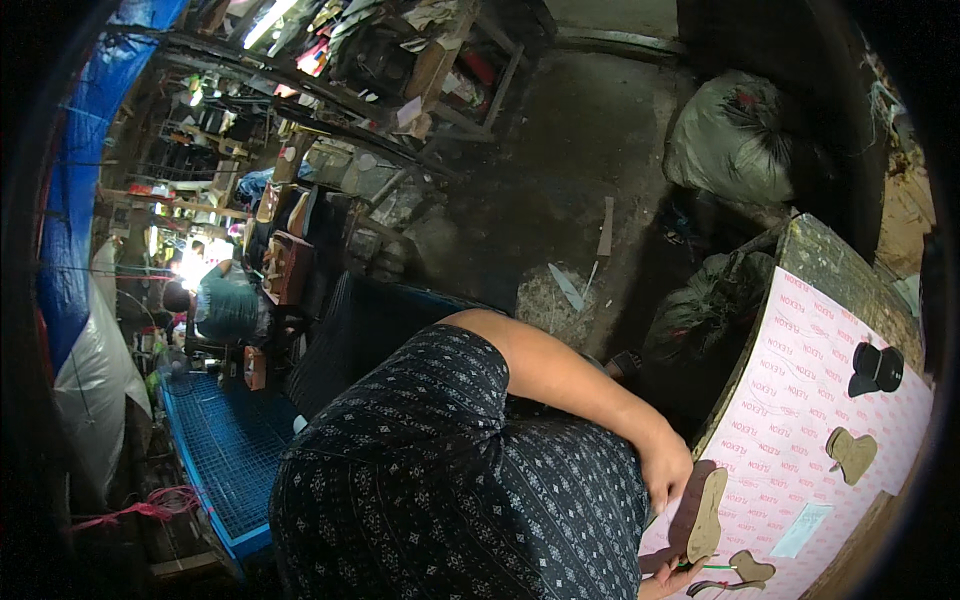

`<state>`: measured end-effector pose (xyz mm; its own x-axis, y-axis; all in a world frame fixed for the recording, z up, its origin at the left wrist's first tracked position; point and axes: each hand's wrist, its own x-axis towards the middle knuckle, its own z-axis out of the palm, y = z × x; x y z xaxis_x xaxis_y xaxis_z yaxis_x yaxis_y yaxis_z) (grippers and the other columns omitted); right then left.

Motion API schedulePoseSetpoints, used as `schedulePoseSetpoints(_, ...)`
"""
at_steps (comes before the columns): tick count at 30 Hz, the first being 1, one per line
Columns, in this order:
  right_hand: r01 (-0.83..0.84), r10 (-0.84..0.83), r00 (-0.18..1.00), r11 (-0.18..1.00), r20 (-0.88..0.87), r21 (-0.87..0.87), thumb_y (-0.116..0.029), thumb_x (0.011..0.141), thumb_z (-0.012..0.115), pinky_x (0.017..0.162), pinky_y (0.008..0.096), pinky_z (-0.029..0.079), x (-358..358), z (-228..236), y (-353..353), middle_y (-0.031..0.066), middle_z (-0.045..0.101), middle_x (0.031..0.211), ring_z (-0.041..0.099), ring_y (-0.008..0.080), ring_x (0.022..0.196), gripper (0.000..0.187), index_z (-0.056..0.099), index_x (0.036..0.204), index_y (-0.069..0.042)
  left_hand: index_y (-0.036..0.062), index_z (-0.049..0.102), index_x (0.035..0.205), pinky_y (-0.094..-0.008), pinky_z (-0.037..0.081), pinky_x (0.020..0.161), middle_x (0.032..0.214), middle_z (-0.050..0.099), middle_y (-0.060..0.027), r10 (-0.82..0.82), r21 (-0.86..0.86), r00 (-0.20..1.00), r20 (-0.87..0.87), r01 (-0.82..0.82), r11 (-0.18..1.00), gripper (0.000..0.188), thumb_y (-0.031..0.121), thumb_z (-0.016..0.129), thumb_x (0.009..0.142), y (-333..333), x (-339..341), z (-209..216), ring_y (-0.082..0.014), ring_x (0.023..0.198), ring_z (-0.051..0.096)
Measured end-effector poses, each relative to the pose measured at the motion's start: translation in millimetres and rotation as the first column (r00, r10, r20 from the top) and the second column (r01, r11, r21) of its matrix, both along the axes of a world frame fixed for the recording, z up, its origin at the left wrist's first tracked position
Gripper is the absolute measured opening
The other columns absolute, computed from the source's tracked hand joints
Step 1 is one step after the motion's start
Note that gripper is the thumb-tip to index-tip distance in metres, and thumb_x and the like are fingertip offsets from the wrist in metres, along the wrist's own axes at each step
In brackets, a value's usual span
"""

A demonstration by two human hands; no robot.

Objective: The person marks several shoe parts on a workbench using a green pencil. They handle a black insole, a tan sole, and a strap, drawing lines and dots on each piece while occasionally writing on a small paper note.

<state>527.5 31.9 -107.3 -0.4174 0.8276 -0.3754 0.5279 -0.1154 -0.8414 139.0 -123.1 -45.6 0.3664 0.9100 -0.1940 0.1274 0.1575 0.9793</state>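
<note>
My left hand (664,470) reaches from a patterned dark sleeve to the near edge of a pink-printed white sheet (790,400). Its fingers are bent downward and close together; what they grip, if anything, is hidden. Beside it lies a long, sole-shaped cardboard template (708,515), with a dark brown patch or shadow along its side. At the lower edge, my right hand (668,580) is partly cut off from view below the template. A thin green pen-like stick (718,567) extends from its fingers, closed around it as far as I can see.
Smaller brown templates (852,455) and a black shaped piece (875,370) lie on the sheet, with a pale blue slip (800,530). Stuffed sacks (735,135) sit on the floor beyond the table. Far left, another person (228,300) sits near a blue mesh rack (225,440).
</note>
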Motion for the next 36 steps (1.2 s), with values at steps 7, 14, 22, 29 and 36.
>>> schedulePoseSetpoints(7,-0.079,0.070,0.988,0.995,-0.141,-0.058,-0.036,0.106,0.059,0.105,0.0521,0.047,39.2,-55.8,4.6,0.0248,0.037,0.162,0.055,0.0296,0.128,0.080,0.016,0.168,-0.009,0.0021,0.069,0.121,-0.0444,0.048,0.099,0.121,0.068,-0.0241,-0.309,0.042,0.904,0.295,0.311,0.950,0.054,0.052,0.062,0.101,11.9,17.4,89.7,-0.0372,0.116,0.063)
schedulePoseSetpoints(14,-0.022,0.021,1.000,0.990,-0.007,-0.140,-0.035,0.105,0.061,0.099,0.0494,0.047,-1.4,-72.0,-0.9,0.0218,0.041,0.152,0.056,0.0276,0.120,0.073,0.023,0.160,-0.008,-0.0029,0.071,0.125,-0.0405,0.050,0.098,0.121,0.073,-0.0225,-0.279,0.213,0.803,0.526,0.193,0.958,0.049,0.041,0.065,0.106,40.5,37.7,97.0,-0.0264,0.110,0.067)
schedulePoseSetpoints(22,0.113,-0.093,0.990,0.971,0.107,-0.210,-0.033,0.104,0.063,0.089,0.0451,0.049,-50.5,-57.7,1.0,0.0178,0.049,0.137,0.058,0.0251,0.108,0.060,0.035,0.150,-0.006,-0.0040,0.071,0.114,-0.0433,0.050,0.089,0.106,0.074,-0.0228,-0.267,0.447,0.873,0.408,0.063,0.892,0.044,0.039,0.066,0.104,43.1,74.1,107.0,-0.0292,0.096,0.067)
schedulePoseSetpoints(29,0.219,-0.194,0.973,0.949,0.128,-0.227,-0.031,0.103,0.064,0.080,0.0413,0.050,-31.3,-59.4,7.7,0.0143,0.056,0.124,0.059,0.0230,0.097,0.050,0.045,0.141,-0.005,-0.0046,0.070,0.106,-0.0461,0.050,0.084,0.097,0.074,-0.0231,-0.289,0.535,0.883,0.371,0.051,0.844,0.042,0.037,0.066,0.103,38.5,118.1,122.3,-0.0320,0.088,0.067)
schedulePoseSetpoints(36,0.322,-0.291,0.944,0.919,0.157,-0.228,-0.029,0.102,0.065,0.072,0.0375,0.052,6.0,-62.3,17.9,0.0108,0.062,0.110,0.061,0.0208,0.086,0.041,0.056,0.132,-0.003,-0.0030,0.071,0.103,-0.0513,0.048,0.086,0.095,0.074,-0.0243,-0.321,0.545,0.916,0.240,0.147,0.825,0.040,0.036,0.064,0.103,28.2,140.7,148.0,-0.0378,0.087,0.067)
